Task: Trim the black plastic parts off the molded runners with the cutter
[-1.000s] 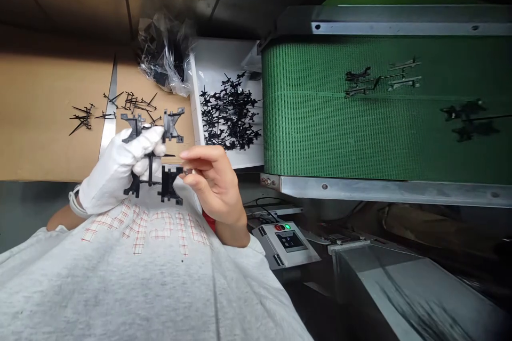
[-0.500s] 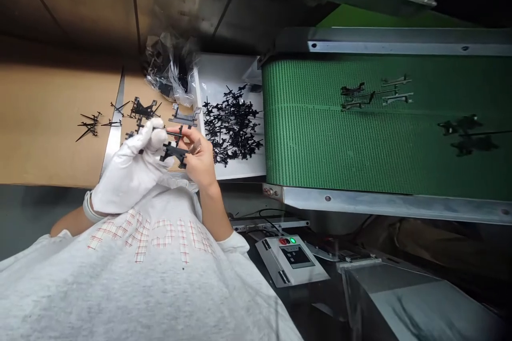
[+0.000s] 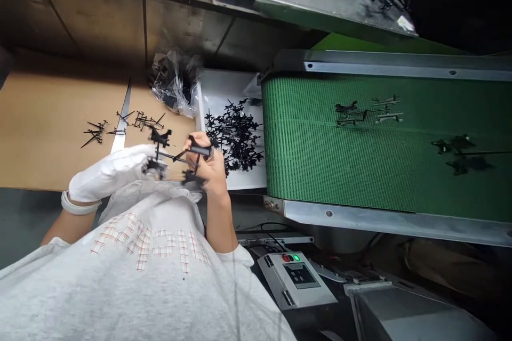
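Above the cardboard-covered bench (image 3: pixel 48 117), just in front of the person's chest, both hands hold a black plastic frame (image 3: pixel 176 157) with crossbars at its ends. The left hand (image 3: pixel 110 170), in a white glove, has its grip closed on the frame's left end, fingers bunched around it. The right hand (image 3: pixel 206 170), bare, has its grip clamped on the other end, fingers curled over a crossbar. The frame lies roughly level between them.

Just beside the right hand sits a white tray (image 3: pixel 228 88) heaped with black parts (image 3: pixel 236 144). Loose black pieces (image 3: pixel 142 121) lie on the bench left of the tray, near a clear plastic bag (image 3: pixel 174 88) holding more parts at the tray's corner. A narrow steel strip (image 3: pixel 122 117) runs across the cardboard. Farther right, a green conveyor belt (image 3: pixel 340 160) carries a few black parts (image 3: pixel 360 112), and below it stands a control box (image 3: pixel 294 279) with red and green buttons.
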A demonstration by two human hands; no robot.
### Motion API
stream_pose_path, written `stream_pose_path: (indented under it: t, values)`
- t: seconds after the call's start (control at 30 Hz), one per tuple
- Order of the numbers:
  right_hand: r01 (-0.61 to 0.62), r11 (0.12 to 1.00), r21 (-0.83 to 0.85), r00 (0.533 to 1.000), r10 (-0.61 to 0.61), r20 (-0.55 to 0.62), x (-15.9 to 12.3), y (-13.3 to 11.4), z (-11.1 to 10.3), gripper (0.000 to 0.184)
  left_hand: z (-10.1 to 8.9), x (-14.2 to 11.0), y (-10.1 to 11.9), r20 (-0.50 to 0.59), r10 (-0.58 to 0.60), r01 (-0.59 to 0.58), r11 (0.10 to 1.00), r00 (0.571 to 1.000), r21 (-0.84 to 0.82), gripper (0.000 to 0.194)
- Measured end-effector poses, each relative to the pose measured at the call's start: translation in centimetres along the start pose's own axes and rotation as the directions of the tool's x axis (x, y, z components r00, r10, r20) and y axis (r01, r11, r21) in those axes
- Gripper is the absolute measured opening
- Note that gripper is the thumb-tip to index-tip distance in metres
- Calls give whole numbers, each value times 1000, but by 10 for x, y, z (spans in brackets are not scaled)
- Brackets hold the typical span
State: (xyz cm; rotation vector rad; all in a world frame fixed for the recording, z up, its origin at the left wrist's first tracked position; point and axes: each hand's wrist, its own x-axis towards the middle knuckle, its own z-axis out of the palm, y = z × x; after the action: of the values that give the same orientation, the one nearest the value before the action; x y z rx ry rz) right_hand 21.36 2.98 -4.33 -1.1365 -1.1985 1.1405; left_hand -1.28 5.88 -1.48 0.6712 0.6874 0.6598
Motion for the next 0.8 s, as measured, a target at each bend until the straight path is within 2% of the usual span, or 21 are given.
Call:
stream_pose_path:
  t: [0.1,0.17,0.2,0.3,0.37,0.43,0.5,0.6,0.7,0.8]
  values:
    - [-13,999,51,999,10,50,0,2,0,44,-9,6,8,-18,102,-98,984,995,148,48]
    - [-9,998,66,996,3,93,1,0,0,43,-8,11,16,-16,153,-144,954,988,262,55]
    - [-2,998,62,994,-5,112,1,-2,1,42,-5,12,19,5,144,-137,930,990,340,54]
    - [23,998,54,991,-30,131,0,-7,5,38,10,17,23,106,15,-74,815,994,574,45]
    - [33,999,43,992,-38,118,0,-9,7,34,20,18,18,122,-42,-42,792,992,609,47]
    - [39,999,29,993,-42,108,-1,-10,7,32,27,19,10,74,-47,-1,833,996,554,50]
    - [53,999,-5,994,-52,100,-1,-9,6,33,31,19,3,-25,-20,30,877,999,479,50]
    - [71,996,-58,995,-66,72,-3,-4,5,38,36,18,0,-175,81,-19,944,981,329,48]
    - [74,994,-79,997,-72,25,-6,1,7,39,44,14,1,-212,73,-64,997,974,47,45]
    - [102,989,-109,994,-106,-33,-8,2,12,38,54,8,-4,-158,-49,16,979,986,-202,45]
